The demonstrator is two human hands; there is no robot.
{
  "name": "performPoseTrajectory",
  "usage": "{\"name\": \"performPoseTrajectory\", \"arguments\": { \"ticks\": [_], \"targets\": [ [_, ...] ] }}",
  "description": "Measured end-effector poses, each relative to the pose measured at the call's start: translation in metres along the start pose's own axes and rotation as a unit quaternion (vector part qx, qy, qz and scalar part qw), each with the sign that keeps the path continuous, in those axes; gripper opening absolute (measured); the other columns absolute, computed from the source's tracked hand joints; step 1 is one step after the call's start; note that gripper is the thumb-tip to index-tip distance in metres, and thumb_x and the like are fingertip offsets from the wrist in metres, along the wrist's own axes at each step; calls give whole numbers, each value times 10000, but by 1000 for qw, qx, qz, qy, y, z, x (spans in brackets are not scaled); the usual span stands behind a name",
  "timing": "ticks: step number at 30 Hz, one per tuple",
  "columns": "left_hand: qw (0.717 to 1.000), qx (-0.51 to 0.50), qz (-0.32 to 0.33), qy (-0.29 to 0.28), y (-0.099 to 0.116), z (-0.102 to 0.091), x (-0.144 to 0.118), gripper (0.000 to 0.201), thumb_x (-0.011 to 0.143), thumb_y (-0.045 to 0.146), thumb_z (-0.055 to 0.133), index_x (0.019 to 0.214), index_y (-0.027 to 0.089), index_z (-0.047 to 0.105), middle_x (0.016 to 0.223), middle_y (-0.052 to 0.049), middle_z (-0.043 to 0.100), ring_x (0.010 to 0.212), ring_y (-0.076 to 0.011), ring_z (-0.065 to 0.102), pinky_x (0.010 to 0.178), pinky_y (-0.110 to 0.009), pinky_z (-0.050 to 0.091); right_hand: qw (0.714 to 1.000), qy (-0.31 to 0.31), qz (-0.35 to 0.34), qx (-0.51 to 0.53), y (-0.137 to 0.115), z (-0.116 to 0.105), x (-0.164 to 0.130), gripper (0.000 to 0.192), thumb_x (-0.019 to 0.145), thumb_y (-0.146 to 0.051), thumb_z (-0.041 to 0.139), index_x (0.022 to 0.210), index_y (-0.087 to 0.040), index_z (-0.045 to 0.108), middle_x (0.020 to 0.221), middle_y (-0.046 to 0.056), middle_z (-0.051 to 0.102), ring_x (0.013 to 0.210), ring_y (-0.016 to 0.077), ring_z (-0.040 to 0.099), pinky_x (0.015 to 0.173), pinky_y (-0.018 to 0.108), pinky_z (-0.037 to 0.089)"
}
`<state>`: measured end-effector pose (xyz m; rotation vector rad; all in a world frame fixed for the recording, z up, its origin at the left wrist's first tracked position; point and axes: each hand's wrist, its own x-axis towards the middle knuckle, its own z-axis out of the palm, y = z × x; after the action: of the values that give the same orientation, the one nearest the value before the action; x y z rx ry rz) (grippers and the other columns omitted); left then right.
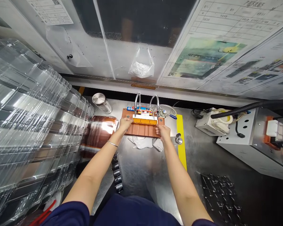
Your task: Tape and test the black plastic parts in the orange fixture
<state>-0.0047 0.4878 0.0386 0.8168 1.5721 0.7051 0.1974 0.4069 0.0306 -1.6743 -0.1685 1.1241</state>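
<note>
Your left hand (124, 123) is curled onto the left end of the yellow strip (145, 121), and your right hand (163, 131) pinches the near right corner of the brown fixture plate (141, 129) that the strip lies on. The strip's long axis runs left to right between your hands, just past your fingertips; your left hand is the nearer to it. Beyond the strip rise two flexible metal tubes (137, 102). One white cloth (145, 142) lies just nearer you than the plate, one metal canister (102, 103) sits left of it, and one yellow tape line (181, 138) runs to its right.
</note>
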Motion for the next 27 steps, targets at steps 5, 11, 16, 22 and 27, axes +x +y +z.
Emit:
{"name": "performPoseTrajectory", "arguments": {
  "ticks": [5,11,16,22,27],
  "targets": [
    [1000,3,2,-7,-4,-2,5,208,616,179,667,524,172,481,400,62,433,361,-52,332,386,-179,250,1000,-5,-6,-3,1,-1,1,163,635,-174,703,612,-139,545,466,-8,587,349,59,471,317,144,398],
    [1000,4,6,-6,-4,-1,6,196,628,182,657,530,168,488,404,67,423,356,-44,316,375,-175,244,1000,-5,-9,-3,5,-1,5,205,607,-209,727,619,-153,530,470,-17,585,353,60,472,315,142,396],
    [1000,-3,13,-6,-2,0,4,206,620,179,651,515,166,475,408,64,425,365,-41,325,381,-169,256,1000,-4,-5,0,6,0,6,209,615,-215,732,644,-154,534,465,-26,579,349,58,464,311,138,390],
    [1000,-6,5,-6,0,-1,0,206,632,165,663,539,166,478,403,70,432,337,-34,321,350,-166,214,1000,-16,19,1,5,-3,6,228,660,-209,741,636,-154,521,470,-19,586,357,60,483,328,135,414],
    [996,-8,-65,-68,8,-10,5,222,649,149,717,570,145,510,416,47,489,326,-36,389,335,-154,252,996,-59,61,-6,-1,-12,7,245,686,-246,777,668,-126,564,531,45,633,414,88,557,386,156,481]
  ]
}}
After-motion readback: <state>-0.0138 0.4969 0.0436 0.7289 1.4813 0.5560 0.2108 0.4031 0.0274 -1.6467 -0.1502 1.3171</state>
